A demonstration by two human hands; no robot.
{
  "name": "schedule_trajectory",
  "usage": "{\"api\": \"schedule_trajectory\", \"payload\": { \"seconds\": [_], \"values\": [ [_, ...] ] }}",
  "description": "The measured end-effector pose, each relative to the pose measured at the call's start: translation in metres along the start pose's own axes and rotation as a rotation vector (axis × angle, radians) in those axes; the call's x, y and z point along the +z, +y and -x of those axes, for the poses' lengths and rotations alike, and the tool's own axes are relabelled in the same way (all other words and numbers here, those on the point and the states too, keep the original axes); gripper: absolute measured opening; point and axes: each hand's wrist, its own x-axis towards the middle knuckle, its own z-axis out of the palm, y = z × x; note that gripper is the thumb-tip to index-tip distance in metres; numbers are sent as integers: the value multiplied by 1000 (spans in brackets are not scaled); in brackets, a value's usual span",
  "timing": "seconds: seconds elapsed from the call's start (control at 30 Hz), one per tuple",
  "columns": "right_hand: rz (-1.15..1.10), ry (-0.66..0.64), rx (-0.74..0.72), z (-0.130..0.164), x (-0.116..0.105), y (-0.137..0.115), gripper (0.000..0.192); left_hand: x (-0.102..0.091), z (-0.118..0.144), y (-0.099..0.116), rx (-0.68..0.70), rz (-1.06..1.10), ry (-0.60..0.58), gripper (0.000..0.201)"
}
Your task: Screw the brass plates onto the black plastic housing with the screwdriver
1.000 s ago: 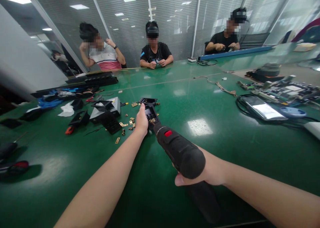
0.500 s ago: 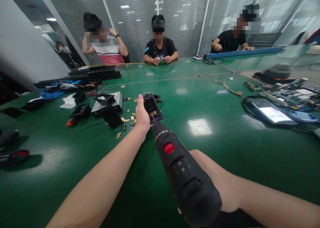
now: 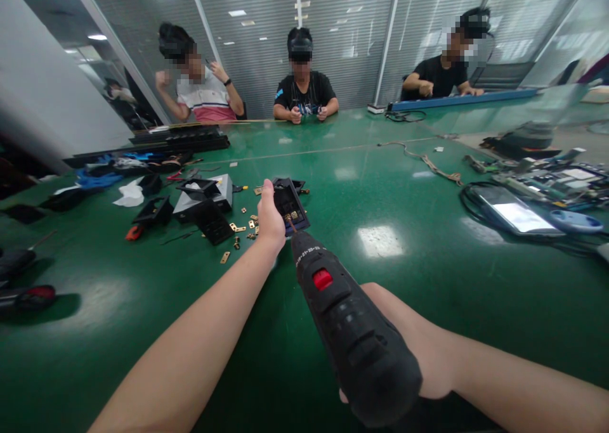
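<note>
My left hand (image 3: 271, 216) grips a small black plastic housing (image 3: 288, 198) by its left side, thumb up along the edge. Brass pieces (image 3: 294, 215) show inside the housing near its lower end. In my right hand (image 3: 390, 322) is a black cordless drill (image 3: 349, 331) with a red switch on top; my fingers around its handle are mostly hidden by its body. The drill's thin bit (image 3: 291, 225) points into the housing at the brass pieces. Loose brass plates (image 3: 225, 257) and small fittings lie on the green table just left of my left hand.
Left of the hands are a white box (image 3: 223, 195) with black frames (image 3: 155, 211), blue gloves (image 3: 98, 176) and hand tools (image 3: 28, 295). Rightward lie a rope (image 3: 435, 168), a phone-like device (image 3: 516, 211) and circuit boards (image 3: 571, 179). Three people sit across the table.
My hands, the housing and the drill stay almost in place. Across the table, the left person's hands have moved away from the head, and the middle person's hands have parted.
</note>
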Motion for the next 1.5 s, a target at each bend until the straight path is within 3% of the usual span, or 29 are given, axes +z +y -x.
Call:
{"api": "schedule_trajectory", "payload": {
  "seconds": [0.33,0.5,0.67,0.87,1.5],
  "values": [
    [55,4,-15,0,-2,1,48,-2,0,-1,12,-5,-11,93],
    [57,69,-75,0,-3,4,49,-2,1,0,6,-6,2,91],
    [90,-1,-92,0,-4,5,45,-2,0,0,-11,-10,8,94],
    [104,53,-98,0,-3,3,49,-5,-2,-2,-9,-13,-16,93],
    [105,9,-94,-5,-6,3,46,-5,-6,-4,-2,-23,1,85]
  ]
}}
